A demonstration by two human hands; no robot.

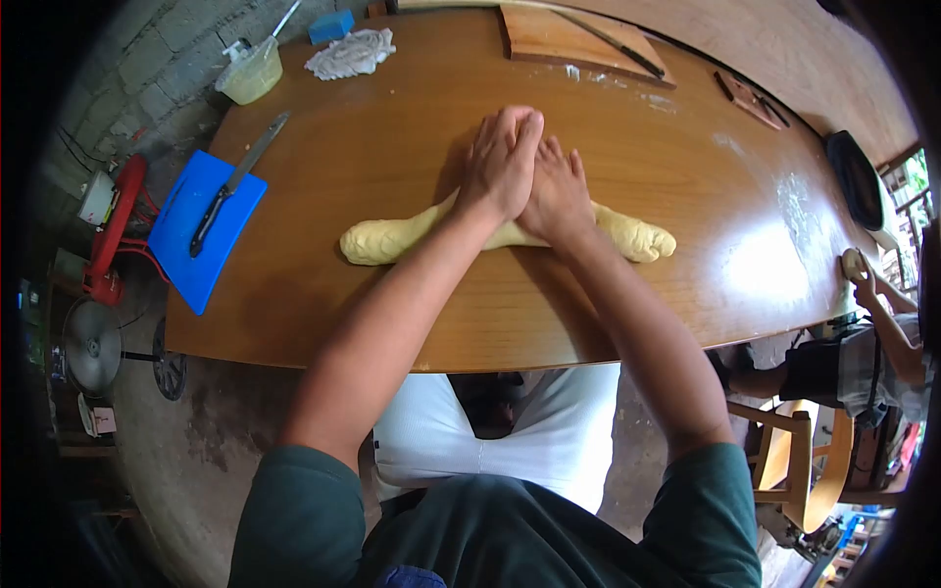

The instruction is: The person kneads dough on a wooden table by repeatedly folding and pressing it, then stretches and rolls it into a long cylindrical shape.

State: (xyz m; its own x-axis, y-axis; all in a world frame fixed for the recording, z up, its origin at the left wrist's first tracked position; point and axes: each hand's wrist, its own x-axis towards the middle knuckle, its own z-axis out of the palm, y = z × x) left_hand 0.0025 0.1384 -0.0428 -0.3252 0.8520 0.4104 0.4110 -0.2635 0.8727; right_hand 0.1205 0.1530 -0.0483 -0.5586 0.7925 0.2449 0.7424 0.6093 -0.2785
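Observation:
A long roll of pale yellow dough (pixel 382 241) lies crosswise on the brown wooden table (pixel 323 167). Both its ends show, while its middle is partly covered by my hands and wrists. My left hand (pixel 502 167) rests on the middle of the roll, its fingers pointing away from me. Beside it, touching it, my right hand (pixel 557 191) lies on the dough with its fingers stretched out and slightly apart. The two hands lean together over the roll, and neither grips it.
A blue board (pixel 186 220) with a knife (pixel 235 183) is at the left. Behind are a bowl (pixel 252 76), a crumpled cloth (pixel 353 53), a blue block (pixel 331 25) and a wooden board (pixel 559 39) with a knife. Another person's hand (pixel 865 284) is at the right edge.

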